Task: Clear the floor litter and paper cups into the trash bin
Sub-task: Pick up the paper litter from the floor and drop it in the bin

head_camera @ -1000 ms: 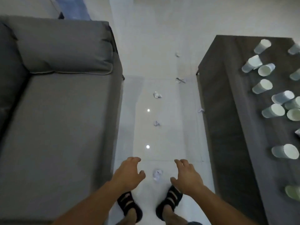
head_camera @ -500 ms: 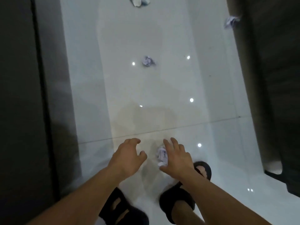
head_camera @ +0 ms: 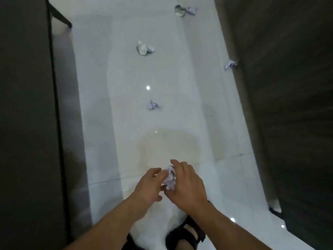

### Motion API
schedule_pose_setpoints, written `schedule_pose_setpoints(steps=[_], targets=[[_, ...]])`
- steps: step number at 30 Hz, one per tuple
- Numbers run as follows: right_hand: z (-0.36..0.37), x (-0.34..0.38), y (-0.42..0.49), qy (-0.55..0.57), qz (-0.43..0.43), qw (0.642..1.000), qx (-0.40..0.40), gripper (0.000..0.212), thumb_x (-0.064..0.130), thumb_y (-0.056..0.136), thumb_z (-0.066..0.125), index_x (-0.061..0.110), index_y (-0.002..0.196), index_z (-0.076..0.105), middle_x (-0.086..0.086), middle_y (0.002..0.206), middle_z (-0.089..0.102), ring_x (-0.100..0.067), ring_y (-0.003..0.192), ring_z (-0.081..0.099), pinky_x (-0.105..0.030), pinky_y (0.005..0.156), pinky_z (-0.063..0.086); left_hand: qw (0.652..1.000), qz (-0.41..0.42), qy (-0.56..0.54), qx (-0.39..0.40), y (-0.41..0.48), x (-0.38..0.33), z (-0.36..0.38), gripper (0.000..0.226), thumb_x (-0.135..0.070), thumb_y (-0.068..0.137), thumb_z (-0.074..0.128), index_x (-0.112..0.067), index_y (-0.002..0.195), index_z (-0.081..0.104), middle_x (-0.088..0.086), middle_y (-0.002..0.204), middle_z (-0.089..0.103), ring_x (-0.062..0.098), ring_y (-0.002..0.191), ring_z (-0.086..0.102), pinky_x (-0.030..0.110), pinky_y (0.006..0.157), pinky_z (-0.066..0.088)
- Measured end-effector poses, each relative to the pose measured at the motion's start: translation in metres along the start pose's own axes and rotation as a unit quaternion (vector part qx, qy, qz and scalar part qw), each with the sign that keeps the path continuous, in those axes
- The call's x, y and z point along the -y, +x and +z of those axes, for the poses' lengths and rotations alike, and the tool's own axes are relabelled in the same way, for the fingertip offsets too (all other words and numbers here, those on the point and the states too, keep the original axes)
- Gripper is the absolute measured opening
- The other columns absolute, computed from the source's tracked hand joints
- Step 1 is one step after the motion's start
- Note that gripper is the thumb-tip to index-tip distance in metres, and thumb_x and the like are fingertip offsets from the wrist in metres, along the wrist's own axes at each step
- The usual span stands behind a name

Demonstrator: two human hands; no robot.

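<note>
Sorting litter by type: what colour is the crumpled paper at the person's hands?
Pale lilac with white patches; the crumpled paper shows best in the head view.

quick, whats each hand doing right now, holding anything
left hand: open, fingers loosely curved beside the crumpled paper; contact cannot be told
right hand: closed, grip on the crumpled paper

1. Nearest paper wad (head_camera: 170,179): lilac-white, tightly crumpled, gripped under the right hand (head_camera: 187,188), with the left hand (head_camera: 149,186) fingertips touching its side.
2. Small lilac wad (head_camera: 153,105): crumpled, lying on the white floor tiles mid-aisle.
3. Pale green scrap (head_camera: 144,50): larger, loosely crushed, lying farther up the aisle.
4. Green-white scrap (head_camera: 180,10) and lilac scrap (head_camera: 191,9): lying just beside each other, farthest away.
5. Edge wad (head_camera: 230,64): lilac, lying against the dark furniture on the right.
</note>
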State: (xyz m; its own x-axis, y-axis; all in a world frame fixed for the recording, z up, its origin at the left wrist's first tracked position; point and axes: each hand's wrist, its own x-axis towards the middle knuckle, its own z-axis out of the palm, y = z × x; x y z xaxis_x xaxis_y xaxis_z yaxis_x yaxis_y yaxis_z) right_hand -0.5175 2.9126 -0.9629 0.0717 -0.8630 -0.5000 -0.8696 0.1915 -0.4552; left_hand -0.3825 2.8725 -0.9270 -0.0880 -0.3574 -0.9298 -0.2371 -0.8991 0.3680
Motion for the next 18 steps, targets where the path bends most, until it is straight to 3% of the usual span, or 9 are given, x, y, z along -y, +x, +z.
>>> schedule_pose_setpoints(steps=[3,6,8,11,13,16,18], targets=[[-0.087,0.032,0.002,0.020,-0.036,0.997,-0.058,0.072,0.042,0.066,0.075,0.017,0.130,0.052,0.004,0.111,0.061,-0.017,0.100,0.058,-0.028,0.078,0.052,0.998,0.056,-0.022,0.023,-0.050,-0.082,0.013,0.019,-0.036,0.087,0.058,-0.028,0.102,0.067,-0.001,0.086,0.072,0.015,0.078,0.069,0.036,0.074,0.057],[-0.161,0.057,0.009,0.038,-0.052,0.993,-0.096,0.067,0.050,0.063,0.077,0.018,0.118,0.058,0.008,0.103,0.063,-0.014,0.093,0.059,-0.025,0.074,0.052,0.995,0.091,-0.019,0.038,-0.089,-0.148,0.014,0.014,-0.036,0.084,0.061,-0.031,0.093,0.071,0.000,0.089,0.073,0.017,0.082,0.071,0.041,0.075,0.059],[-0.196,0.068,0.017,0.045,-0.059,0.993,-0.095,0.072,0.061,0.063,0.068,0.020,0.121,0.056,0.009,0.108,0.062,-0.013,0.099,0.057,-0.024,0.079,0.050,0.994,0.101,-0.005,0.037,-0.103,-0.179,0.009,0.020,-0.040,0.080,0.061,-0.029,0.095,0.069,0.000,0.088,0.073,0.020,0.084,0.071,0.046,0.076,0.059],[-0.221,0.072,0.038,0.026,-0.072,0.996,-0.055,0.092,0.078,0.067,0.052,0.023,0.140,0.043,0.010,0.131,0.053,-0.011,0.119,0.048,-0.024,0.092,0.042,0.993,0.120,0.002,0.016,-0.099,-0.206,-0.010,0.019,-0.033,0.091,0.057,-0.021,0.103,0.063,0.001,0.083,0.073,0.021,0.076,0.070,0.044,0.076,0.059],[-0.227,0.067,0.058,0.002,-0.052,0.999,-0.003,0.096,0.081,0.072,0.046,0.027,0.149,0.028,0.011,0.145,0.039,-0.010,0.132,0.034,-0.026,0.103,0.035,0.992,0.125,0.015,-0.008,-0.084,-0.214,-0.029,0.017,-0.030,0.094,0.055,-0.017,0.104,0.060,0.003,0.080,0.071,0.020,0.067,0.065,0.037,0.066,0.057],[-0.231,0.060,0.098,-0.058,0.004,0.997,0.060,0.086,0.070,0.084,0.046,0.029,0.153,0.014,0.008,0.152,0.025,-0.016,0.136,0.026,-0.030,0.108,0.031,0.988,0.115,0.061,-0.088,-0.053,-0.222,-0.073,0.010,-0.025,0.092,0.058,-0.016,0.092,0.062,0.003,0.073,0.067,0.017,0.060,0.062,0.025,0.057,0.052],[-0.227,0.058,0.126,-0.081,0.047,0.993,0.075,0.081,0.061,0.089,0.047,0.028,0.154,0.010,0.006,0.154,0.021,-0.019,0.136,0.026,-0.031,0.107,0.034,0.984,0.106,0.093,-0.109,-0.028,-0.233,-0.104,0.010,-0.023,0.091,0.060,-0.014,0.090,0.062,0.005,0.075,0.068,0.023,0.067,0.065,0.029,0.065,0.053]])
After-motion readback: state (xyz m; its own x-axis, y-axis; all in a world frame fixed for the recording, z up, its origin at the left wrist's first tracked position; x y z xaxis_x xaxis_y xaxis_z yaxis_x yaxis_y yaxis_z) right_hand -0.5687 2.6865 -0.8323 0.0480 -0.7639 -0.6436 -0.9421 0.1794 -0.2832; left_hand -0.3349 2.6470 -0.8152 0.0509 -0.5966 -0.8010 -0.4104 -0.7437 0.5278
